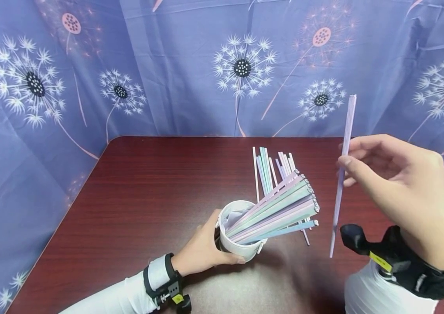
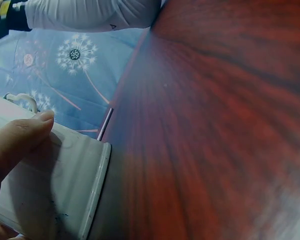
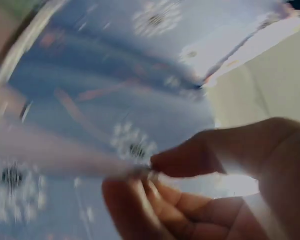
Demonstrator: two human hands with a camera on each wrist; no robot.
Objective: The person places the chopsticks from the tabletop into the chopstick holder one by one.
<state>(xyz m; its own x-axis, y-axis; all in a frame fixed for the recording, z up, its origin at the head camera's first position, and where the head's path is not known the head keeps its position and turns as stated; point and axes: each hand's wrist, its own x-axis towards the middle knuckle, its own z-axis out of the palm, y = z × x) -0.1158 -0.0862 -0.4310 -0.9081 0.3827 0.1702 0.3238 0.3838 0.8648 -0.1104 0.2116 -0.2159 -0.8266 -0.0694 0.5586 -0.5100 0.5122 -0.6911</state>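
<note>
My left hand grips a small white pail around its side, tilted over the table. A bunch of pastel straws in pink, green, lilac and blue leans out of it to the right. In the left wrist view, my thumb lies along the pail's white wall. Off to the right, my right hand pinches one lilac straw between thumb and fingers, nearly upright and apart from the bunch. The right wrist view is blurred, with the pinching fingers visible.
Behind the pail, more loose straws lie on the dark red wooden table. A blue cloth with dandelion prints hangs at the table's far and left edges. Both wrists wear black camera straps.
</note>
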